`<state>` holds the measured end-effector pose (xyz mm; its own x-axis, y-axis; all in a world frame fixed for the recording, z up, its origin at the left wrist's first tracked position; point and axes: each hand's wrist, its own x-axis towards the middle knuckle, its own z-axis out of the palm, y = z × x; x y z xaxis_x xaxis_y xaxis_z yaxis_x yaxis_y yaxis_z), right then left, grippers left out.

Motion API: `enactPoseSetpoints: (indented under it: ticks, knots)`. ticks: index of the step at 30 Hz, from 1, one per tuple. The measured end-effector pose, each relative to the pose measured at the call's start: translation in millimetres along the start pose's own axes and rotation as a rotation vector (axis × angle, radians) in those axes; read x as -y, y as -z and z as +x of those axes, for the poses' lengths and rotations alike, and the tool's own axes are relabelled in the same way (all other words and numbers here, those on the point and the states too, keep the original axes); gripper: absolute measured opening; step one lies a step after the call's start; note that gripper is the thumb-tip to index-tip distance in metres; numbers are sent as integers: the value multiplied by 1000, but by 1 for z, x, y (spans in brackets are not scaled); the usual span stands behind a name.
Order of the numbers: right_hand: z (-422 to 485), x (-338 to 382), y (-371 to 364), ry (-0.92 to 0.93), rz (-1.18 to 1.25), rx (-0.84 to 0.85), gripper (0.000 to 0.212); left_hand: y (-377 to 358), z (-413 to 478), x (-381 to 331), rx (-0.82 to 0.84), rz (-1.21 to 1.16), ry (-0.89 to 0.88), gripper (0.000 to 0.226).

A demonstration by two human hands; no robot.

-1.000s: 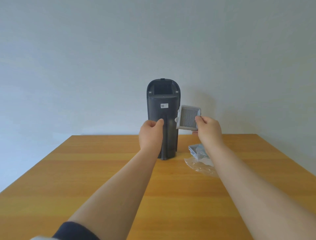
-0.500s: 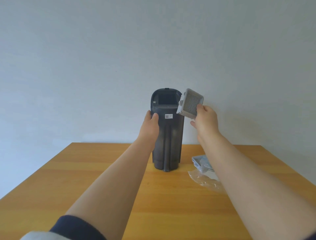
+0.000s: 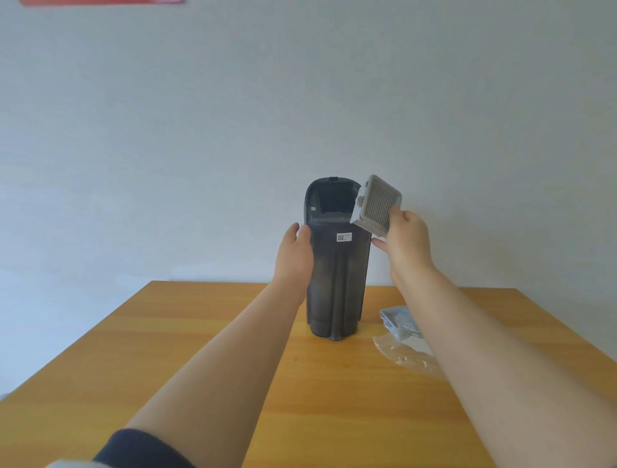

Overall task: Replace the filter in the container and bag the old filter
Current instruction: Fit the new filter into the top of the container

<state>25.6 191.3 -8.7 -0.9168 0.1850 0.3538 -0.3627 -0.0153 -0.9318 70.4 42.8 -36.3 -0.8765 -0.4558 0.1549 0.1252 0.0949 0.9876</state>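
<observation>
A tall dark grey container [image 3: 337, 267] stands upright on the wooden table [image 3: 300, 384], its square opening near the top facing me. My left hand [image 3: 295, 254] grips its left side. My right hand [image 3: 405, 244] holds a grey square pleated filter [image 3: 375, 205], tilted, beside the opening's upper right corner. A second filter [image 3: 397, 320] lies on the table to the right of the container, on or partly inside a clear plastic bag [image 3: 404, 357]; my right forearm hides part of both.
The table's far edge runs just behind the container, with a plain pale wall beyond. A red strip [image 3: 100, 2] shows at the top left of the wall. Bare wood stretches left of the container.
My right hand has raised the filter from beside the container's middle up to its top opening and tilted it. My left hand slid higher along the container's left side.
</observation>
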Motion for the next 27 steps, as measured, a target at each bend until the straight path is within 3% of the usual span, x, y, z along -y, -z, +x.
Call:
enactPoseSetpoints:
  ticks: [8,14,24,27]
  knots:
    - [-18,5,18,53,-64,-32,25,-1,-12,-17,-53,16,23,64]
    - [-33,8,29,96,-121,-71,31,-1,-21,-34,-55,-51,-27,49]
    - [-51,9,43,140,-159,-117,25,-11,-28,-49,117,-106,-28,61]
    - [-52,10,45,156,-179,-104,26,-12,-28,-52,170,-198,6,47]
